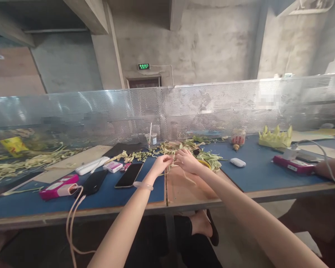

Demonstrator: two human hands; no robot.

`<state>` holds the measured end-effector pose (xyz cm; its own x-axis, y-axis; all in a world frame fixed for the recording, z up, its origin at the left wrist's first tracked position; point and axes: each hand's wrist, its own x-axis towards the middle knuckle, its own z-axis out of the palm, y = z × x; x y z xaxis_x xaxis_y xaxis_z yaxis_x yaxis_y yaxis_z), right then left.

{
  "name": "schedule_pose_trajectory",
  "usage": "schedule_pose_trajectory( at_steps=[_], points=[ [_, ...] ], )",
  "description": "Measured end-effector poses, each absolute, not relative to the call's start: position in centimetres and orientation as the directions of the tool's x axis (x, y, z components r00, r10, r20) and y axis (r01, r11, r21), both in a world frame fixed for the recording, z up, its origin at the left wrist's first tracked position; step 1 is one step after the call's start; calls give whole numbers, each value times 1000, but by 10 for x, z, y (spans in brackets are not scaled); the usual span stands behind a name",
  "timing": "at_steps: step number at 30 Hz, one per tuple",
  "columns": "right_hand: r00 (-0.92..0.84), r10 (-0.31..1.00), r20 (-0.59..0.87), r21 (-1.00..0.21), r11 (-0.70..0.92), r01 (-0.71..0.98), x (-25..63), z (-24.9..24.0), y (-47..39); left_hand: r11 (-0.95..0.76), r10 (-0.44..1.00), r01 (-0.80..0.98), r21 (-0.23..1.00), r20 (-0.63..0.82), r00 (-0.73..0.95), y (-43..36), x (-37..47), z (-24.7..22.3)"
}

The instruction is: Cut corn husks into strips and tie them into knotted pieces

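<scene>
My left hand [162,163] is closed, its fingertips pinched on a thin pale green plant strip over the brown board. Close beside it, my right hand [186,160] has its fingers bent around the same pale plant material, whose exact shape is partly hidden. A thin strand [190,179] trails below my hands across the brown board [181,191]. Green leafy pieces [213,158] lie just beyond and right of my right hand, near a yellow ring-shaped object [205,163]. Small knotted green pieces [142,155] lie beyond my left hand.
Left of my hands lie a black phone [129,175], a small pink-white box [113,166] and a magenta box [60,187] with cables. A white case [238,162], a jar [238,137] and another person's arm [328,171] are to the right. A perforated metal divider [114,111] stands behind.
</scene>
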<state>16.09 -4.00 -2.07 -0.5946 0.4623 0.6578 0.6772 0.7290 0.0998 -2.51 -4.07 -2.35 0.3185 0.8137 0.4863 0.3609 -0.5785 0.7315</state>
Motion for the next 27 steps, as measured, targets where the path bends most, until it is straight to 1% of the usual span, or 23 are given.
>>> schedule_pose_trajectory(
  at_steps=[2, 6, 9, 13, 15, 18, 21, 23, 24, 27],
  points=[
    [-615, 441, 654, 147, 723, 675, 164, -18, -37, -580, 814, 390, 715, 493, 306, -40, -25, -25],
    [-616, 433, 658, 186, 699, 691, 168, -17, -29, -571, 821, 403, 715, 494, 287, -36, -27, -28],
    [-605, 428, 671, 206, 677, 707, 169, -19, -24, -538, 841, 408, 738, 438, 317, -35, -27, -29],
    [-563, 449, 694, 174, 654, 736, 169, -25, -22, -479, 864, 413, 774, 335, 375, -40, -27, -28],
    [-569, 457, 684, 187, 643, 743, 170, -27, -23, -464, 865, 388, 797, 312, 393, -43, -26, -26],
    [-570, 430, 700, 222, 628, 746, 173, -27, -27, -468, 862, 355, 809, 330, 385, -44, -26, -24],
    [-599, 355, 718, 242, 679, 693, 173, -26, -32, -462, 882, 346, 817, 382, 276, -41, -27, -22],
    [-629, 322, 708, 222, 744, 630, 170, -26, -35, -450, 892, 326, 832, 403, 203, -40, -28, -21],
    [-632, 324, 704, 189, 773, 606, 167, -26, -36, -446, 894, 311, 839, 407, 185, -39, -28, -20],
    [-580, 371, 725, 41, 818, 574, 159, -28, -39, -452, 892, 267, 851, 421, 166, -41, -28, -18]
  ],
)
